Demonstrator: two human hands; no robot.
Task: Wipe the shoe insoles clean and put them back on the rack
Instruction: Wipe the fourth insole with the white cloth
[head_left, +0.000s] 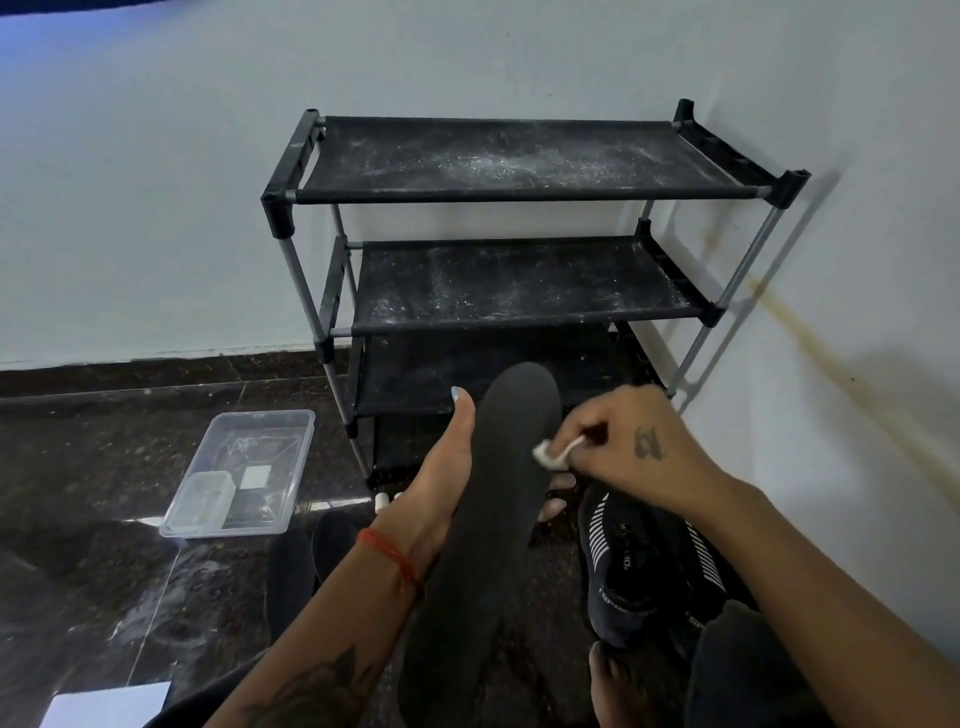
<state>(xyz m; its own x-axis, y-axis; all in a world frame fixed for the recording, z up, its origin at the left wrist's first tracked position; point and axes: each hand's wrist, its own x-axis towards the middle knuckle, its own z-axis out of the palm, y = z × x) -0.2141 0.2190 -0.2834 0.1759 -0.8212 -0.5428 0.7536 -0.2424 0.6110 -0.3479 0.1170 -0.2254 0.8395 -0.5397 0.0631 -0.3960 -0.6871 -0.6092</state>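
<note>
My left hand (441, 483) grips a dark insole (483, 519) along its edge, thumb up, holding it in front of the rack's (498, 260) bottom shelf. My right hand (628, 447) pinches a small white wipe (550, 453) against the insole's right side. Black shoes (639, 566) lie on the floor below the rack's right end.

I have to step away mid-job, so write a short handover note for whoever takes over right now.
Left hand holds the dark insole from below. Right hand pinches a small white wipe against its right edge. Black shoes sit on the floor, lower right. The rack has dusty shelves and no insoles on them. Left: finish wiping, then put the insoles on the rack.
</note>
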